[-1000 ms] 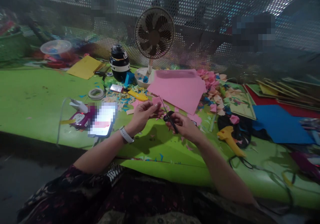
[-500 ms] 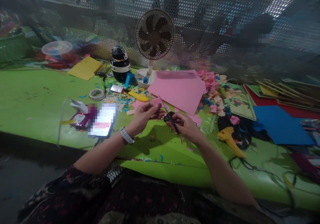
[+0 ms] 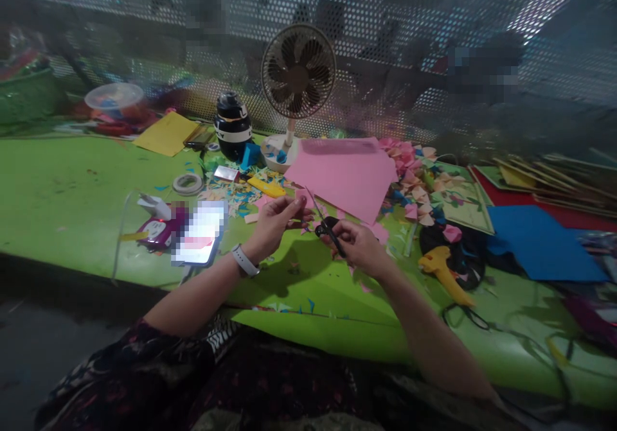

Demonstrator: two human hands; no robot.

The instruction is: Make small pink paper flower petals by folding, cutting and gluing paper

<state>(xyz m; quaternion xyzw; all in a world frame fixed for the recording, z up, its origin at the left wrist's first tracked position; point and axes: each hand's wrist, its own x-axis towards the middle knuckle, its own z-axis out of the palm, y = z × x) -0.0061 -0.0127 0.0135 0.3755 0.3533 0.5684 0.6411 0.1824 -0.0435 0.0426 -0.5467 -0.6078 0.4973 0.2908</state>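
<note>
Clearly, everything here hangs on the narrow space between the two hands, where a small piece of pink paper [image 3: 303,194] stands up from the fingertips of the left hand [image 3: 274,227]. That hand pinches it between thumb and forefinger, the other fingers loosely curled. The right hand [image 3: 360,246] grasps a pair of black-handled scissors [image 3: 328,229] by the handles, their long axis slanting away from the body and leftward, so the tips point up beside the paper's right edge. The left hand is nearer the paper, being on it; the right hand sits lower and to the right, with the blades spanning the gap. Whether the blades touch the paper is too small to tell. Beyond both hands, a large pink sheet [image 3: 344,175] lies on the green table [image 3: 96,190], with folded paper pieces [image 3: 407,161] heaped along its right side.
</note>
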